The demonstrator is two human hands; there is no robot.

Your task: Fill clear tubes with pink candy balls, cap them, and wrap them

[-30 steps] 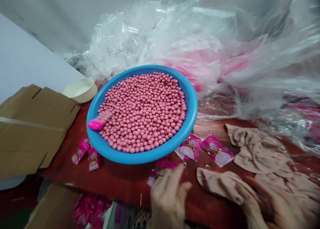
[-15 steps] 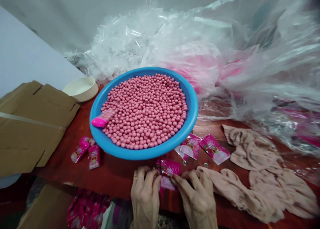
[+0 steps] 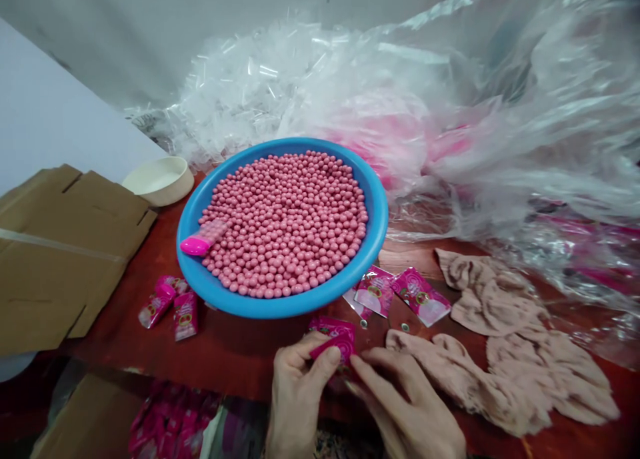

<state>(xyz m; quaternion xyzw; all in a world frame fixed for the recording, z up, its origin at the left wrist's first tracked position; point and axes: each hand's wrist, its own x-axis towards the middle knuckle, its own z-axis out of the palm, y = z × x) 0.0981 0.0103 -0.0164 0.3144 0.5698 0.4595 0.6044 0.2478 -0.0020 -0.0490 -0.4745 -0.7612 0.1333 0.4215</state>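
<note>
A small, flat pink printed packet (image 3: 344, 344) is pinched between the thumb and fingers of my left hand (image 3: 300, 389) at the table's front edge. My right hand (image 3: 413, 395) is at the packet's lower right side, its index finger and thumb closed about the edge. Another pink packet (image 3: 327, 325) lies just behind the held one. Past my hands stands a blue basin (image 3: 280, 307) of small round pink balls (image 3: 290, 225). On the balls at its left rests a clear tube with a bright pink cap (image 3: 196, 245).
Flat pink packets (image 3: 420, 295) and beige crumpled cloth (image 3: 495, 299) lie at right. Filled pink packs (image 3: 186, 315), a cream bowl (image 3: 163, 182) and folded cardboard (image 3: 65, 252) are at left. Clear plastic bags (image 3: 500, 145) pile up behind. Below the edge are more pink packs (image 3: 167, 422).
My left hand has raised and tilted the packet from the table, its thumb now across the front. My right hand has turned, with its fingers at the packet's lower edge.
</note>
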